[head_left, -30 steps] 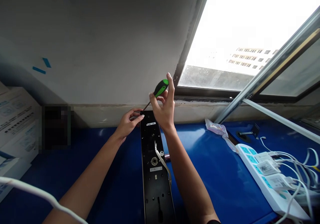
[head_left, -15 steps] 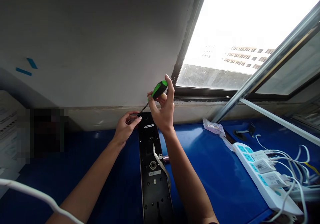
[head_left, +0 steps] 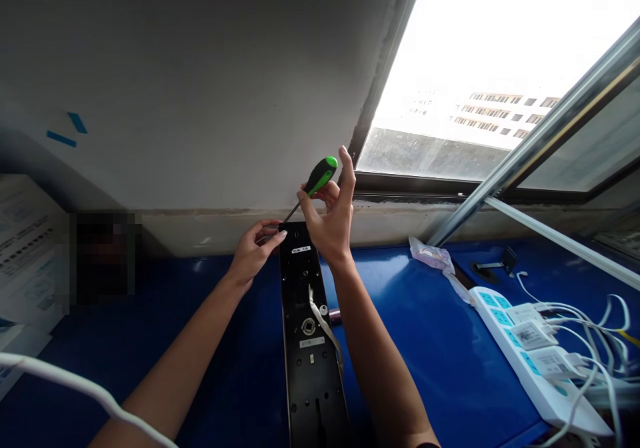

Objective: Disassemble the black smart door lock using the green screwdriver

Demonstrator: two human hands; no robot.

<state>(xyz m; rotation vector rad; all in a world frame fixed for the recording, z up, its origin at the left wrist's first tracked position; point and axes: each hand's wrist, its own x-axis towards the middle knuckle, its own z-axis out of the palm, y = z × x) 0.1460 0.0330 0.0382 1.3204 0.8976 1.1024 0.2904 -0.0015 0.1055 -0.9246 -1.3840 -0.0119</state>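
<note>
A long black metal panel (head_left: 303, 288) with labels, screws and a white cable (head_left: 321, 319) stands lengthwise in the middle of the head view. My right hand (head_left: 333, 218) grips a green and black screwdriver (head_left: 321, 175) by its handle, index finger raised off it. The screwdriver slants down to the left, its tip at the panel's far left corner. At that same corner, my left hand (head_left: 255, 251) has thumb and fingers closed around the edge near the tip; whether a small part lies between them is hidden.
On the blue table (head_left: 390, 341) at the right lie a white power strip (head_left: 540, 381) with plugged adapters and cables, and a plastic bag (head_left: 431, 255). A metal bar (head_left: 530, 125) crosses the window. A white cable (head_left: 70, 385) runs across the lower left.
The view has shifted slightly, moving the scene a little to the right. The screwdriver handle has turned in my right hand, and the raised index finger stands further from it.
</note>
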